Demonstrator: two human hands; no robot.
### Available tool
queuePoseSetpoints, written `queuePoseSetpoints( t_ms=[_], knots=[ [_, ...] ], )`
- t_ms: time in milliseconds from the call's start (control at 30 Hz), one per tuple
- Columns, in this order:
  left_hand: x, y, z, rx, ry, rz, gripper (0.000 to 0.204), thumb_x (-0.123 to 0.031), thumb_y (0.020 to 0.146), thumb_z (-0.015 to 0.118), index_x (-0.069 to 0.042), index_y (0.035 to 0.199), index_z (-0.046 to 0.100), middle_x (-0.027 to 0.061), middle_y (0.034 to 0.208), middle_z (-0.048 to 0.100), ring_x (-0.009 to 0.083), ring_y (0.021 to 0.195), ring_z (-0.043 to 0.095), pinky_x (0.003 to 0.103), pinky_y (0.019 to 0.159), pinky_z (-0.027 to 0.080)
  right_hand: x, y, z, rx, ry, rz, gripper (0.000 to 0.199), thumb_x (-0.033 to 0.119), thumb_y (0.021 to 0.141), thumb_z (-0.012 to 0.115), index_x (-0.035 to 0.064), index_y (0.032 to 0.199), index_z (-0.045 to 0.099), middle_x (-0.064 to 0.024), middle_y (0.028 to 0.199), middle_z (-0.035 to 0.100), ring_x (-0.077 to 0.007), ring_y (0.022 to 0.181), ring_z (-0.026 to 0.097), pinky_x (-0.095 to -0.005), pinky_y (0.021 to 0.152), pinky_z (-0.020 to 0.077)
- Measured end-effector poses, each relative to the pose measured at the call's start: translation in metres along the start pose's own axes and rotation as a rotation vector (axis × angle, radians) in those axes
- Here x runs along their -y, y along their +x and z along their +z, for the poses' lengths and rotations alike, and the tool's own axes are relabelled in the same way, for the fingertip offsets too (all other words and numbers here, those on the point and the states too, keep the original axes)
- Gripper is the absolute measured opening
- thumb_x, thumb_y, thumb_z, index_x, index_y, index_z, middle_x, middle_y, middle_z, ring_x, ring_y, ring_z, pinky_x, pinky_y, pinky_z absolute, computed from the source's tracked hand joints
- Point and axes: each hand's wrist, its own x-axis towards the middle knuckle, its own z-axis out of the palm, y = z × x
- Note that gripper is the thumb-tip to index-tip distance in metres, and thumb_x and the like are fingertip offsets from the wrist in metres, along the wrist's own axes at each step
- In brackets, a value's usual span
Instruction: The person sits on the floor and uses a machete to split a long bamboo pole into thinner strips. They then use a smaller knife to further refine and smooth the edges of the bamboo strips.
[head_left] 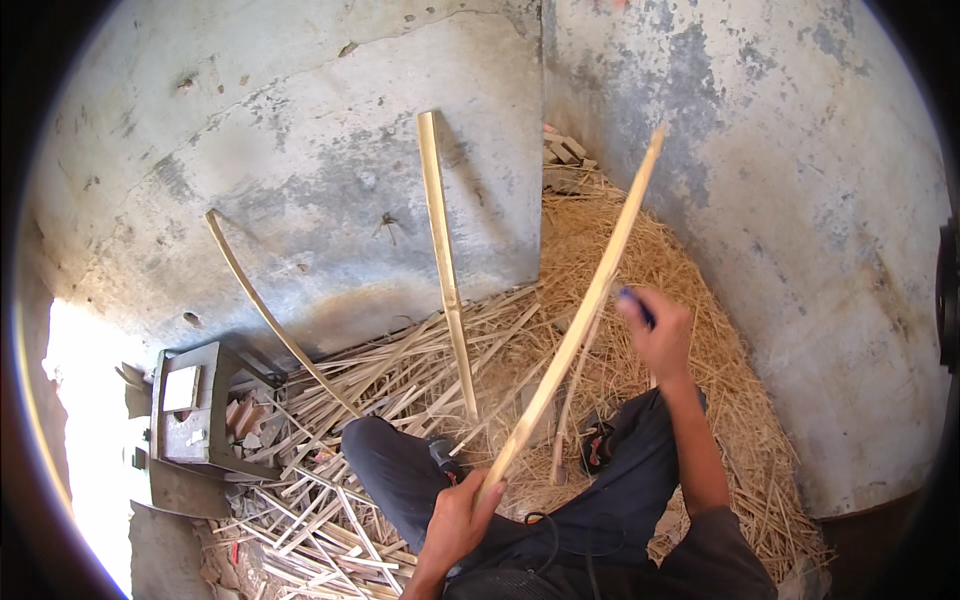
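Note:
A long pale split-bamboo strip [568, 350] slants up and away from my lap toward the right wall. Its lower end is in my left hand [458, 522], whose fingers are wrapped round it. Just right of the strip's middle, my right hand [665, 338] is closed round a small dark blue object [638, 306], perhaps a handle. Motion blur and the fingers hide the rest of it. Below this, a thinner stick [572, 405] stands between my feet, its upper part passing close to the strip.
A split bamboo length [440, 220] and a thin curved strip [262, 305] lean against the left wall [300, 120]. Loose strips [330, 535] and a heap of shavings [690, 290] cover the floor. A grey box-like stand [215, 400] is at the left. The right wall [830, 250] is close.

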Motion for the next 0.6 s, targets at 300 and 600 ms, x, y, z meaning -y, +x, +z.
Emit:
queuePoseSetpoints(
  t_ms=[300,600],
  knots=[
    [0.016,-0.026,-0.003,0.001,-0.020,-0.047,0.027,-0.024,0.105,0.067,0.001,0.114,0.071,0.0178,0.069,0.062,0.0263,0.058,0.061,0.037,0.059,0.047,-0.063,0.055,0.004,0.094,-0.123,0.034,0.043,0.044,0.102,0.069,0.0027,0.109,0.079,-0.0109,0.074,0.071,-0.0193,0.061,0.064,-0.0382,0.058,0.0505],
    [0.049,-0.063,-0.023,0.165,0.035,-0.155,0.029,-0.029,0.105,0.066,-0.003,0.115,0.073,0.0229,0.086,0.070,0.0400,0.082,0.069,0.045,0.071,0.052,-0.288,0.131,-0.055,-0.063,-0.260,0.448,0.048,0.046,0.104,0.062,0.0004,0.103,0.078,-0.0120,0.076,0.070,-0.0230,0.073,0.066,-0.0409,0.071,0.0495]
  ],
)
